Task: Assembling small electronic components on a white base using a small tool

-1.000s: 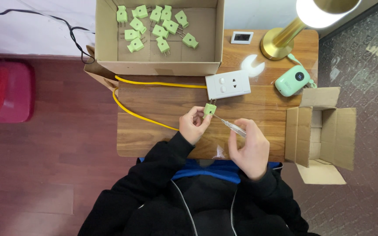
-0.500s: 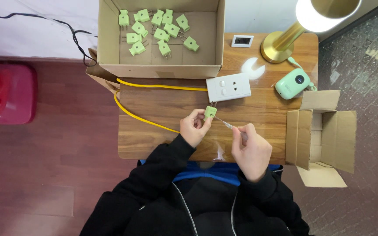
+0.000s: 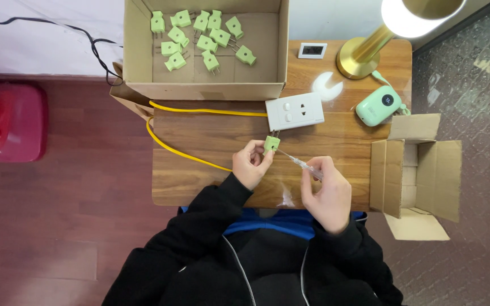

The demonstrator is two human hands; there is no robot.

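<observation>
My left hand [image 3: 250, 162] pinches a small green plug [image 3: 271, 143] just below the white socket strip [image 3: 294, 111], prongs pointing up toward it. My right hand [image 3: 327, 192] grips a slim clear-handled screwdriver [image 3: 301, 165]; its tip points up-left and meets the plug's side. Both hands hover over the wooden table [image 3: 199, 170] near its front edge.
A large cardboard box [image 3: 202, 88] at the back holds several green plugs [image 3: 208, 42]. A yellow cable [image 3: 188, 156] runs from the strip. A brass lamp [image 3: 370, 51], mint green device [image 3: 378, 105] and small black-and-white display [image 3: 313, 50] stand right. An open cardboard box [image 3: 421, 170] sits beyond the table's right edge. A red object [image 3: 7, 122] lies on the floor left.
Both hands stay almost in place; the plug has edged slightly closer to the socket strip and the screwdriver tip remains at the plug.
</observation>
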